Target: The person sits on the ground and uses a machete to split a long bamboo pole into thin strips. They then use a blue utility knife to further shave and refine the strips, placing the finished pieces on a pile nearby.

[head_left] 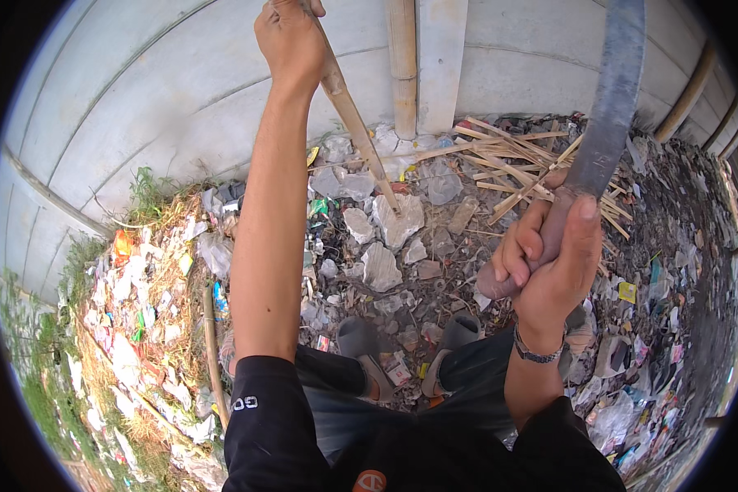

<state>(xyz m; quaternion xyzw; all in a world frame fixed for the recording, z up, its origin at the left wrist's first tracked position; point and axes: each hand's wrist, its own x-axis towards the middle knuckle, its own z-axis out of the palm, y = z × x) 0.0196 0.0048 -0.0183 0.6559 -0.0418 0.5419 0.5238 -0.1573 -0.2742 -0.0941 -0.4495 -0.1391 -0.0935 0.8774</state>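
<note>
- Standing on littered ground beside a pale concrete wall [180, 74], the person held a tool in each hand.
- The left hand [291, 37] was raised high near the top of the view, fingers clenched around the upper end of a bamboo stick [357, 123].
- The stick slanted down and to the person's right, its lower tip resting on a pale lump of rubble [398, 221] on the ground ahead of the feet.
- The right hand [549, 262] was wrapped tight around the handle of a long machete [611, 107], thumb laid up along the grip; a metal wristwatch [537, 353] sat on that wrist.
- The machete's dull grey blade pointed up and away from the body, running out past the top edge, well apart from the stick.
- A heap of split bamboo strips [517, 164] lay behind the blade, close to the foot of the wall.
- A bamboo post [402, 66] stood upright against the wall, beside a pale flat board.
- Two grey sandals [361, 344] showed below, among scraps of plastic and paper.
- A bank of mixed rubbish and dry grass [148, 328] spread along the person's left side.
- Dark short sleeves and dark shorts covered the person.
</note>
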